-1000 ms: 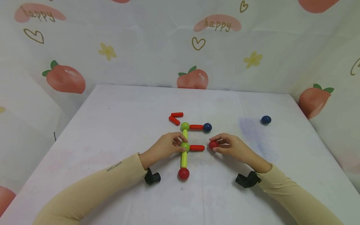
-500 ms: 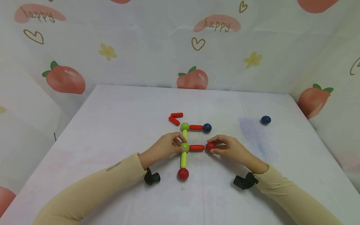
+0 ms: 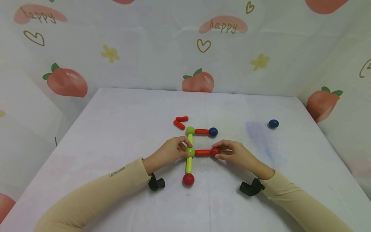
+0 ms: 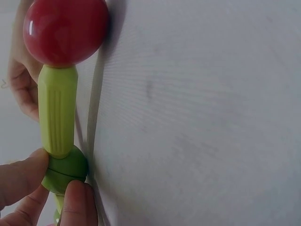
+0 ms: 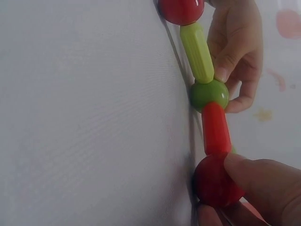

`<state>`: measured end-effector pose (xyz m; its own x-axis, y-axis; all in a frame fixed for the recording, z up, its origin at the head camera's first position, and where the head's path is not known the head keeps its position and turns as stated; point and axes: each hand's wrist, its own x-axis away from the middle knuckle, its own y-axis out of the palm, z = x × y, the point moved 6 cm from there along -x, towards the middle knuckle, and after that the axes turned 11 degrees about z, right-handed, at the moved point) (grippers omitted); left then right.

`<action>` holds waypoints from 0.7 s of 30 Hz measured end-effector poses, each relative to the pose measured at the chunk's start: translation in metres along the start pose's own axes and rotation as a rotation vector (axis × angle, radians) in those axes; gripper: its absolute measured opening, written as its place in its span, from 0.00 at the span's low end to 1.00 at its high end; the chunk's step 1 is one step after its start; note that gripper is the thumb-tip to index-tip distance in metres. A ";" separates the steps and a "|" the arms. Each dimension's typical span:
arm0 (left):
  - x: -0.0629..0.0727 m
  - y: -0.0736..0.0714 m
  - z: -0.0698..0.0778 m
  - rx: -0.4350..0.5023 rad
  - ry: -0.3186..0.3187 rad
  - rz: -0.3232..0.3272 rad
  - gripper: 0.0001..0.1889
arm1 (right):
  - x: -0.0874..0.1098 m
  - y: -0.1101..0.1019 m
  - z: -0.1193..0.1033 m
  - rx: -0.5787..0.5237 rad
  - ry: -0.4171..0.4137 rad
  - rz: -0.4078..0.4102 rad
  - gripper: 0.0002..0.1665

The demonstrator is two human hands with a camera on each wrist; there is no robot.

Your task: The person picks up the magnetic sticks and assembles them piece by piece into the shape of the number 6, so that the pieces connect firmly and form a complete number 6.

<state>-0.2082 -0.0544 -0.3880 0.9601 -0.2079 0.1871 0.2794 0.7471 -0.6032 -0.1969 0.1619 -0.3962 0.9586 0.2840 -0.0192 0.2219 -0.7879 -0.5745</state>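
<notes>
An F-shaped build of balls and rods lies on the table. Its middle green ball (image 3: 190,152) is pinched by my left hand (image 3: 174,149). My right hand (image 3: 236,153) grips a red ball (image 3: 215,151), which touches the free end of the middle red rod (image 3: 202,152). In the right wrist view that red ball (image 5: 216,181) meets the rod (image 5: 216,129). Below the green ball a yellow-green rod (image 3: 189,165) leads to another red ball (image 3: 188,179). At the top, a green ball (image 3: 190,130), a red rod (image 3: 201,131) and a blue ball (image 3: 213,131) stand in line.
Two loose red rods (image 3: 179,124) lie behind the build, to its upper left. A lone blue ball (image 3: 273,124) sits far right on the white table (image 3: 116,112). A patterned cloth (image 3: 162,61) hangs behind the table.
My right hand has moved left with the red ball, closing the gap to the end of the middle red rod. The left hand has kept its place on the green ball.
</notes>
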 end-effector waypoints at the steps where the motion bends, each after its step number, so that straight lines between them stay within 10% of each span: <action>1: 0.000 0.000 0.000 0.001 0.000 0.000 0.12 | 0.000 0.000 0.000 0.002 0.000 0.000 0.21; 21: 0.000 0.000 0.000 0.006 -0.012 -0.008 0.12 | -0.003 -0.005 -0.005 -0.011 -0.019 -0.026 0.22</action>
<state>-0.2085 -0.0544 -0.3878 0.9576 -0.2064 0.2011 0.2868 0.7495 -0.5966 -0.2005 0.1622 -0.3885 0.9491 0.3144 -0.0198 0.2486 -0.7862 -0.5658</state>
